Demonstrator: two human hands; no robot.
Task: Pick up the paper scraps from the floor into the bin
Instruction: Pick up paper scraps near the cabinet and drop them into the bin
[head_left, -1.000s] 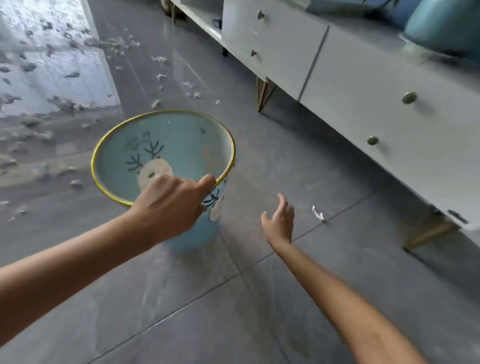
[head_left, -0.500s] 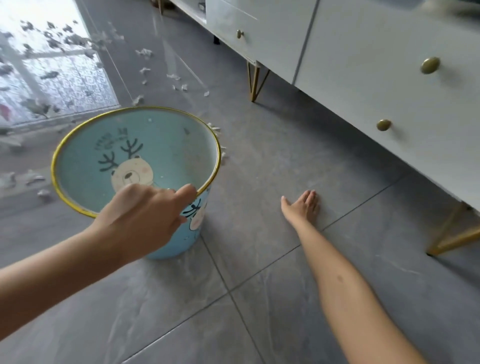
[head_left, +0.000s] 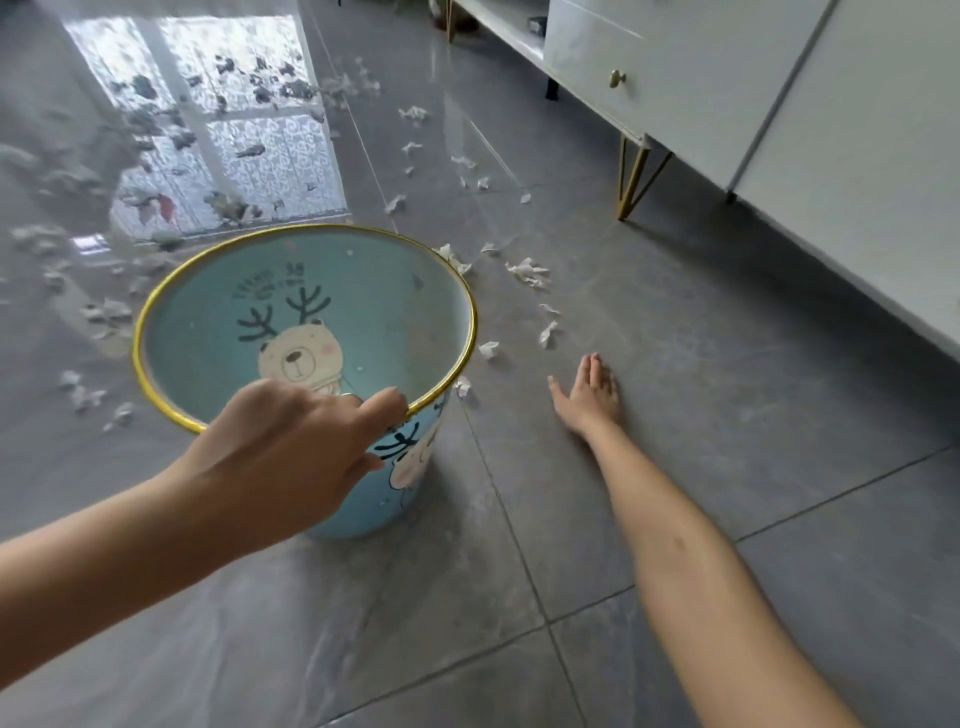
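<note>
A light blue bin (head_left: 415, 322) with a gold rim and a bear drawing stands on the grey tiled floor. My left hand (head_left: 291, 457) grips its near rim, fingers curled over the edge. My right hand (head_left: 589, 395) lies flat on the floor to the right of the bin, fingers straight and together. White paper scraps (head_left: 527, 271) lie scattered beyond and beside the bin; the nearest ones (head_left: 488, 349) are just ahead of my right hand and one (head_left: 461, 385) is at the bin's side. What my right palm covers is hidden.
A white cabinet (head_left: 779, 104) with round gold knobs and gold hairpin legs (head_left: 635, 176) runs along the right. Many more scraps (head_left: 93, 312) cover the floor at the left and far back, near a bright window reflection.
My right hand dropped from the air onto the floor and now lies flat there. The view shifted, bringing more scraps into sight. My left hand keeps hold of the bin's rim.
</note>
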